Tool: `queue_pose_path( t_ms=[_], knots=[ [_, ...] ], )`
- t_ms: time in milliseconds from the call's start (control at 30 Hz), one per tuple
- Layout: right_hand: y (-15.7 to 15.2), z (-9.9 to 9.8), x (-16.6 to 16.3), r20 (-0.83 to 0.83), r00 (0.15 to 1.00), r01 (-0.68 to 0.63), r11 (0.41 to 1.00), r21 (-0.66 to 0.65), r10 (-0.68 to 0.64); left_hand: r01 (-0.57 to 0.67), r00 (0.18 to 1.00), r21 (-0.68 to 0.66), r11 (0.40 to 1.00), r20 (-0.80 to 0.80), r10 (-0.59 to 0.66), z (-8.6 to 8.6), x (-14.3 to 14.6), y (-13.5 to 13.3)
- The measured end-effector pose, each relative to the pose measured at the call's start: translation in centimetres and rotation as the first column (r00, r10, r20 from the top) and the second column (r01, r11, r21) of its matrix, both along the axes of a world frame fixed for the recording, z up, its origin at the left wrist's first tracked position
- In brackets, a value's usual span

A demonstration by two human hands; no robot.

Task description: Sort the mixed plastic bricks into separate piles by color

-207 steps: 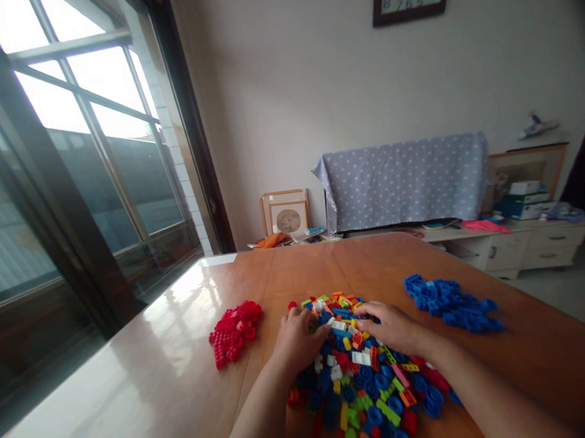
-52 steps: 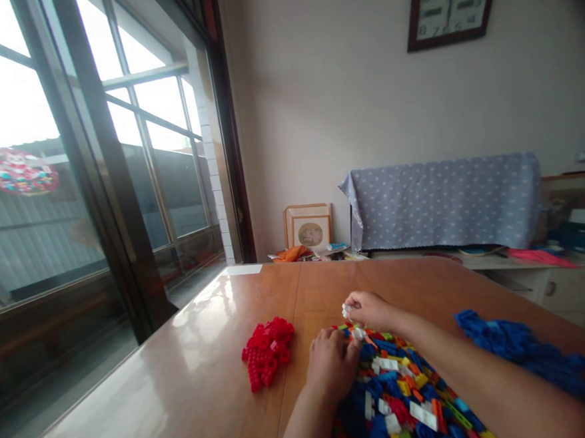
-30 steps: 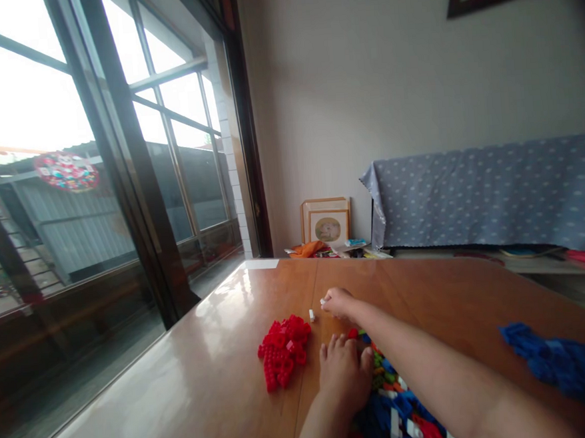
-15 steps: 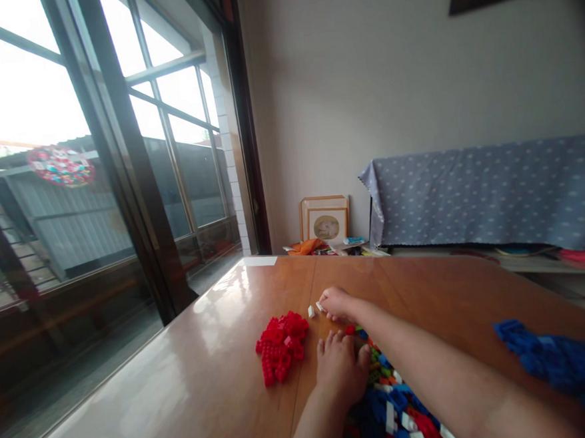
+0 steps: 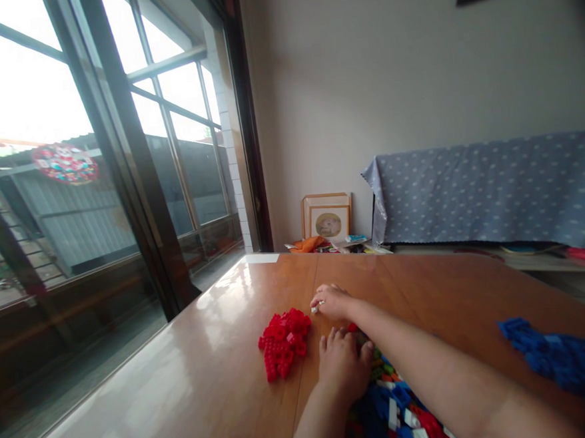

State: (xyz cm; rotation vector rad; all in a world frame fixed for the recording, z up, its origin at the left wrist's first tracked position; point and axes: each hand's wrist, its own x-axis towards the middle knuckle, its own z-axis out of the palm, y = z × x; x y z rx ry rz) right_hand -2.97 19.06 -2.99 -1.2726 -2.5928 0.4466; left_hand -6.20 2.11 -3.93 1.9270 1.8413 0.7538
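Note:
My right hand reaches over the table beyond the mixed pile, its fingers curled down around small white toy building bricks. One white brick shows at the fingertips, and a sliver of white peeks out between the fingers. My left hand lies palm down at the left edge of the mixed pile of building bricks, fingers spread; what lies under its palm is hidden. Left of both hands sits a heap of red bricks. The right forearm covers part of the mixed pile.
A heap of blue bricks lies on the right of the brown wooden table. A white sheet rests at the far edge. Behind stand picture frames and furniture under a spotted blue cloth. Windows line the left.
My right hand has shifted slightly left, its fingers now over the two white bricks that stood apart before. The left hand stays in place. The camera view has moved a little.

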Motion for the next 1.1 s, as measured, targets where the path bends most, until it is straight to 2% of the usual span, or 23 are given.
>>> queue_pose_path(
  t_ms=[300,567,900,1100],
  knots=[
    [0.4,-0.6,0.1,0.05,0.99,0.131,0.99,0.052,-0.134,-0.005,0.999,0.006,1.0,-0.034,0.005,0.2,0.0,-0.1],
    [0.3,-1.0,-0.7,0.105,0.984,0.141,0.989,0.038,-0.144,-0.007,0.997,-0.007,1.0,-0.071,0.006,0.1,0.0,0.0],
    [1.8,-0.7,0.8,0.127,0.989,0.076,0.996,-0.037,-0.071,0.009,1.0,-0.008,1.0,-0.029,-0.009,-0.4,0.0,0.0],
    [1.2,0.3,0.5,0.146,0.983,-0.107,0.993,-0.058,0.115,0.033,0.999,-0.006,0.999,0.001,-0.033,0.2,0.2,-0.4]
  ],
)
